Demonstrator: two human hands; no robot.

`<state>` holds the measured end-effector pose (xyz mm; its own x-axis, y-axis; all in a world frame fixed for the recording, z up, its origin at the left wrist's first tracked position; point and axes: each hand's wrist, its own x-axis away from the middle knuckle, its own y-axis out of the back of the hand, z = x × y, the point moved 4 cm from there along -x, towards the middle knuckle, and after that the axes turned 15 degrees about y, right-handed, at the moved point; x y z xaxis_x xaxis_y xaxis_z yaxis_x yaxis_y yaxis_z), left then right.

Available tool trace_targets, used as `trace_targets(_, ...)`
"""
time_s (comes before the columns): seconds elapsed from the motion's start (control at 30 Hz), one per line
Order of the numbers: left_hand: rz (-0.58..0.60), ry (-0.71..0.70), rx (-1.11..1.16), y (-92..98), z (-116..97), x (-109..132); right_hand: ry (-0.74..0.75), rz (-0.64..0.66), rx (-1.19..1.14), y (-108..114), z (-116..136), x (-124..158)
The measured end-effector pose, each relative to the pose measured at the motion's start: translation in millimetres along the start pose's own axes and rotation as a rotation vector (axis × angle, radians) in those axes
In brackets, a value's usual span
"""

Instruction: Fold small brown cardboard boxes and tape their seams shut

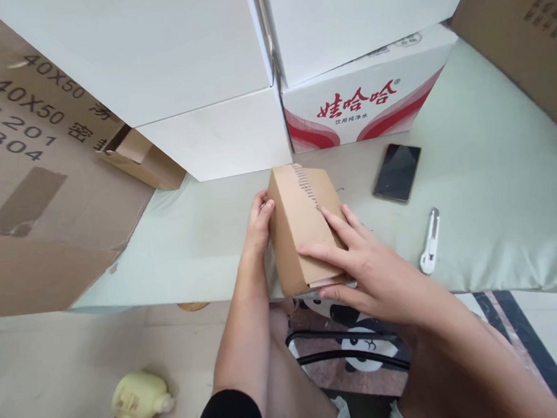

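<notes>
A small brown cardboard box (pixel 294 227) lies on the pale green table surface (pixel 188 243), close to its near edge. A perforated tear strip runs along the box's top. My left hand (pixel 259 222) grips the box's left side, fingers curled over the upper edge. My right hand (pixel 361 263) rests on the box's top and near end, fingers stretched flat across it and thumb under the near edge.
White cartons (pixel 214 136) and a red-printed carton (pixel 367 103) stand just behind the box. A black phone (pixel 397 172) and a white utility knife (pixel 430 241) lie to the right. Flattened brown cardboard (pixel 39 210) covers the left. A yellow jug (pixel 139 397) sits on the floor.
</notes>
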<state>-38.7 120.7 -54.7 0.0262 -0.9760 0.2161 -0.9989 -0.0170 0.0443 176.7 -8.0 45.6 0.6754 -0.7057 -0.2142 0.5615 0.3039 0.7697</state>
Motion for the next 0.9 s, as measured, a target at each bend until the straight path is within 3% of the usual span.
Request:
trace_targets(0.1,-0.137,-0.032,0.006,9.2,-13,6,-0.007,-0.112,-0.152,8,-11,4)
trace_targets(0.2,-0.195,-0.006,0.086,15.9,-21,15,-0.133,-0.335,-0.355,13,-34,10)
trace_targets(0.37,-0.161,-0.053,0.221,19.4,-26,28,-0.523,-0.606,-0.513,-4,-86,19)
trace_targets(0.5,-0.020,0.002,0.272,16.1,-30,34,-0.655,-0.708,-0.524,-8,-105,22)
trace_targets(0.57,0.059,-0.019,0.259,14.3,-34,36,-0.744,-0.674,-0.535,-8,-106,23)
trace_targets(0.67,0.120,-0.050,0.242,15.5,-40,37,-0.812,-0.454,-0.473,-10,-103,21)
trace_targets(0.77,0.132,0.086,0.244,19.7,-41,36,-0.745,-0.170,-0.219,-15,-103,17)
trace_targets(0.9,0.150,0.292,0.256,20.7,-41,40,-0.742,0.005,-0.058,-24,-110,16)
